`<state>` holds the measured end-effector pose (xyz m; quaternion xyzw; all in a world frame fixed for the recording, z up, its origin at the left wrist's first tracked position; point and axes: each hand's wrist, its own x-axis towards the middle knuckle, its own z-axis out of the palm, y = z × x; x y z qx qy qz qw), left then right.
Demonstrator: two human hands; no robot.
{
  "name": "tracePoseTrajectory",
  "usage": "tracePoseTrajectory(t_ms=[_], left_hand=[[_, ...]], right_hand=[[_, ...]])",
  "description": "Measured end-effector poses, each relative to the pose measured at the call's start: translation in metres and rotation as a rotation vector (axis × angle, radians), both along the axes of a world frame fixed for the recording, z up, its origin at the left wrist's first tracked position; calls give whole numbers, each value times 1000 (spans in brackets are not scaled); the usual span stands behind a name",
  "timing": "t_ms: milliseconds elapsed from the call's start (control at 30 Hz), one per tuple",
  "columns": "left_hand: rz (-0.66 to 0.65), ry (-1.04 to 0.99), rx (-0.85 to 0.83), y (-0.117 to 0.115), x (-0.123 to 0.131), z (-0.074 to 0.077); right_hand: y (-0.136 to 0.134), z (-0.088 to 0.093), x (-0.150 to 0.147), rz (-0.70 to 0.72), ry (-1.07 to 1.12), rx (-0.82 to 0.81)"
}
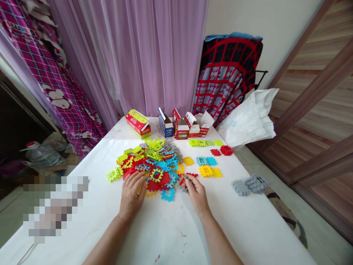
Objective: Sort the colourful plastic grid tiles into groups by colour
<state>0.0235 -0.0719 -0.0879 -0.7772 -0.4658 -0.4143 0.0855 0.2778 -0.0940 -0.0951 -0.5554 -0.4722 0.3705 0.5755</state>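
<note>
A heap of toothed plastic building tiles (162, 165) in lime green, red, blue, yellow and grey lies mid-table. My left hand (134, 191) rests at the heap's near left edge, fingers stretched forward by a red piece (127, 174); a bit of yellow-green shows beside its thumb. At the near right edge, my right hand (197, 191) pinches a grey toothed tile (183, 182), its fingers hiding part of it. Sorted groups sit to the right: lime tiles (202, 143), red tiles (226, 150), light-blue tiles (206, 161), yellow tiles (210, 171) and grey tiles (255, 183).
Along the white table's (165, 235) far side stand a red-and-lime box (138, 124), a blue box (166, 127) and several opened red boxes (180, 127). A white bag (248, 117) leans at the right edge. Something pixelated (57, 209) lies at left.
</note>
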Motion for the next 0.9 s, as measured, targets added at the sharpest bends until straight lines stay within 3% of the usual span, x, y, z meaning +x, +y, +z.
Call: tracePoseTrajectory(t_ms=[133, 267, 500, 700, 900], left_hand=[[-98, -151, -125, -18, 37, 9], [-193, -350, -495, -31, 69, 6], [-246, -709, -971, -25, 74, -6], [-257, -919, -1067, -19, 70, 0], [-323, -987, -1099, -19, 68, -4]], right_hand=[[-2, 8, -2, 108, 117, -40], [-5, 8, -8, 231, 54, -11], [-7, 0, -16, 281, -147, 44], [-9, -1, -10, 229, -83, 54], [-9, -4, -11, 352, 37, -11]])
